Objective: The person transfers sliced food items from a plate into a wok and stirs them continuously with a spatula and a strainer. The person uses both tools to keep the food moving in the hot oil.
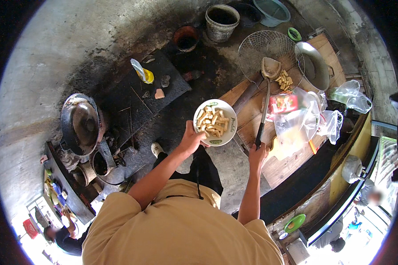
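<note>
My left hand (192,140) grips the edge of a white bowl (232,128) in front of my body. The bowl holds many pale, cut finger-length food pieces (214,120), whose kind I cannot make out. On the right, my right hand (257,156) is closed round the dark handle of a long metal spatula (265,110). Its broad, worn head rests in a large round wire basket (252,48). Several similar browned pieces (285,81) lie in the basket beside the spatula head.
A wooden table (278,170) on the right bears clear plastic bags (298,121), a red packet (284,104) and a metal pan lid (315,66). At left stand a large wok (80,126) and a dark slab with an oil pouch (143,73). Buckets (222,26) line the far wall. Other people are near the lower corners.
</note>
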A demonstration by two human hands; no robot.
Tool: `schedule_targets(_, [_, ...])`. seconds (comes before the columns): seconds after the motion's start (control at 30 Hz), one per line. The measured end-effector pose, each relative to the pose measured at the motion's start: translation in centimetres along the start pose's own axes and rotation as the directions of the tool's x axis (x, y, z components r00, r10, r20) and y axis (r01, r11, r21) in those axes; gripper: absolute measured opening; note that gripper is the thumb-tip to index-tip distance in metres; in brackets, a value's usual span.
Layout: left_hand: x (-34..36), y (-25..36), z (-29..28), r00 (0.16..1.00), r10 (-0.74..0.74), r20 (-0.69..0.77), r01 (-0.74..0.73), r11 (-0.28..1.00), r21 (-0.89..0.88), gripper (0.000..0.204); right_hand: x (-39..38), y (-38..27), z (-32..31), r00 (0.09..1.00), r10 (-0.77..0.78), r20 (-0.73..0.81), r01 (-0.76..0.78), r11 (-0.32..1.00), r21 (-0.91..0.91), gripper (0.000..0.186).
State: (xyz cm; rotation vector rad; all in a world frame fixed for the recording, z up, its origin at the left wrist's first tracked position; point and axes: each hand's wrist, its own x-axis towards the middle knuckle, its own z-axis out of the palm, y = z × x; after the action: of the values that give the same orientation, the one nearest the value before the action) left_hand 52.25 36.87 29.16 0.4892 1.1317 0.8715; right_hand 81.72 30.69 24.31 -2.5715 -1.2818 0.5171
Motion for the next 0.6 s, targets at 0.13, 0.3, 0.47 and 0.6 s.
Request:
schedule_targets(0.13, [0.1,0.9,-0.9,0.999,0.036,0.002,-0.036,0.999,-0.023,0.042,-0.4,0.1,0.5,1.0,0.0,-0.013,-0.001,0.999,-0.051,0.041])
schedule_targets(0.3, [-0.7,2.1,-1.6,0.999,0.037,-0.009,-0.038,0.997,-0.061,0.042,-0.9,-2.9,-0.8,0.937,-0.18,-0.298,0.137,0.978,-0.16,0.047])
schedule_targets(0.47, [-2.1,3.3,-3.6,1.0,0.013,-0.013,-0.013,0.997,-0.071,0.059,-2.5,-10.9,-5.2,0.862,-0.327,-0.388,0.433,0.872,0.228,0.038])
schedule_targets(0.6, [-4.3,4.8,-6.6,0.999,-0.001,-0.046,-0.004,0.995,-0.103,0.069,-6.0,-20.2,-6.8,0.741,-0.611,-0.28,0.642,0.521,0.563,0.037])
